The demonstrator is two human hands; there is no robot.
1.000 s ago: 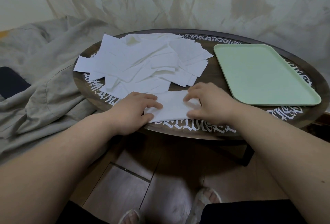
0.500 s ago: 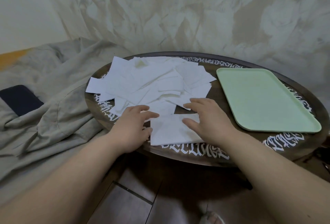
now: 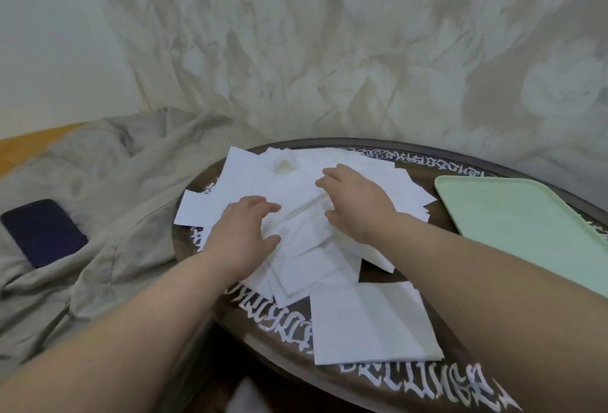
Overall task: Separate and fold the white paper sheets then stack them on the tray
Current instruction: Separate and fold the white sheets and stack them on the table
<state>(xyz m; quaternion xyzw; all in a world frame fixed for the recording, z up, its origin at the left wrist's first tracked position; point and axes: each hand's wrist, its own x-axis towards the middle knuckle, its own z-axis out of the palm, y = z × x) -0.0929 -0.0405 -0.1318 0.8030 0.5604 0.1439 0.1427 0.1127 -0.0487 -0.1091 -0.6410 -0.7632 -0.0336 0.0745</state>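
One folded sheet (image 3: 371, 323) is laid on the tabletop (image 3: 411, 379) near its front edge; the tray (image 3: 526, 215) is bare. The pile (image 3: 296, 189) is reached by the left hand (image 3: 245, 231) and right hand (image 3: 357, 203), fingers spread, nothing gripped; most of the work is judged to remain.

Crumpled backdrop cloth (image 3: 329, 50), round dark table (image 3: 411, 393)

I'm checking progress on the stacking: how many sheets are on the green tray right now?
0. The green tray shows no sheets, though its far right runs out of frame. One folded sheet lies near the table's front edge; the rest sit in the loose pile under both hands.
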